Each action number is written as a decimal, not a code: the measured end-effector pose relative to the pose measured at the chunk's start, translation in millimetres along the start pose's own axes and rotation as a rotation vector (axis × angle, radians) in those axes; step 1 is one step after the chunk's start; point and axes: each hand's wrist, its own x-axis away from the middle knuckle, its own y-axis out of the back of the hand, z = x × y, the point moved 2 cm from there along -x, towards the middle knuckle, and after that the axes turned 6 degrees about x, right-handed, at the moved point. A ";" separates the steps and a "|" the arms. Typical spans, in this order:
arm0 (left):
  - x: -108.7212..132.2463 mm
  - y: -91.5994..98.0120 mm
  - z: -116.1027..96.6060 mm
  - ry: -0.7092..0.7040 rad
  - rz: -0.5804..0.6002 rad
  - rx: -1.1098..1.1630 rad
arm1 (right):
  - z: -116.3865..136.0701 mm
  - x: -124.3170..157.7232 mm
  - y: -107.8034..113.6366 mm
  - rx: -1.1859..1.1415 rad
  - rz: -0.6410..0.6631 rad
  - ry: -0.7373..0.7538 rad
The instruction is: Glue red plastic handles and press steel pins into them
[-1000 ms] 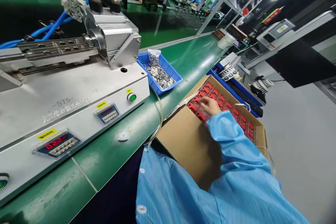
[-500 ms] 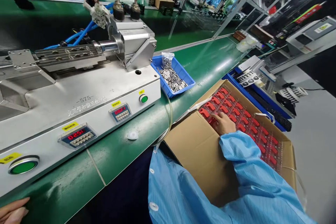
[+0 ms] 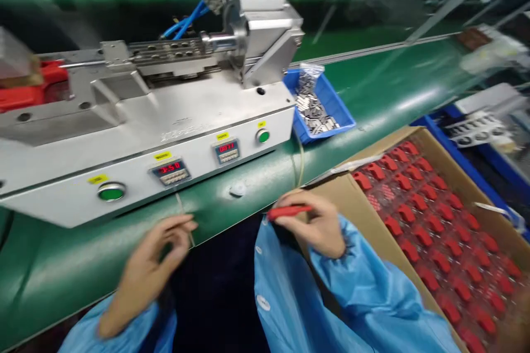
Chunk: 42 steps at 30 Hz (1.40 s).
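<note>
My right hand (image 3: 317, 226) is closed round a flat red plastic part (image 3: 289, 211), held just in front of the green bench edge and left of the cardboard box (image 3: 331, 190). The box holds a clear tray with several rows of red parts (image 3: 430, 220). My left hand (image 3: 155, 259) hovers at the bench edge below the grey machine (image 3: 136, 132); its fingers are loosely curled and blurred, with nothing visible in them. Both arms wear blue sleeves.
The grey machine carries a green button (image 3: 111, 192), two red digit displays (image 3: 170, 170) and a smaller green button (image 3: 262, 135). A blue bin of metal pieces (image 3: 318, 110) sits to its right. A red piece (image 3: 28, 85) lies at the machine's left end.
My right hand lifted out of the box with one red part and moved left to the bench edge. My left hand came up into view. The view swung left and blurred.
</note>
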 end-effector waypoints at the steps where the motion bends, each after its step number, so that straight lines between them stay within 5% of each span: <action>1: -2.3 -15.1 0.8 -0.035 0.055 0.030 | 8.7 -5.7 -27.2 -0.098 0.097 0.043; 3: -6.6 -39.3 2.3 -0.048 0.132 0.043 | 21.4 -12.9 -66.4 -0.217 0.230 0.120; 6: -8.1 -53.5 4.9 -0.010 0.116 0.101 | 25.9 -17.1 -85.4 -0.153 0.261 0.239; 11: -5.2 -51.7 15.4 0.093 0.007 0.406 | -5.2 -28.7 -72.0 0.163 -0.169 0.233; 17: -15.7 -49.2 31.4 0.144 -0.227 0.515 | -32.8 -38.5 -95.9 0.132 0.015 0.112; 20: -19.1 -49.5 34.2 0.169 -0.246 0.545 | -25.9 -33.7 -94.2 -0.075 0.137 0.025; 23: -20.6 -49.2 31.9 0.137 -0.241 0.509 | -14.9 -32.6 -83.7 -0.036 0.193 0.016; 31: -19.6 -48.3 30.2 0.078 -0.181 0.412 | -14.6 -34.4 -81.8 -0.057 0.100 -0.078; 42: -19.8 -46.2 28.6 0.032 -0.165 0.380 | -9.5 -35.0 -87.4 0.039 -0.027 -0.028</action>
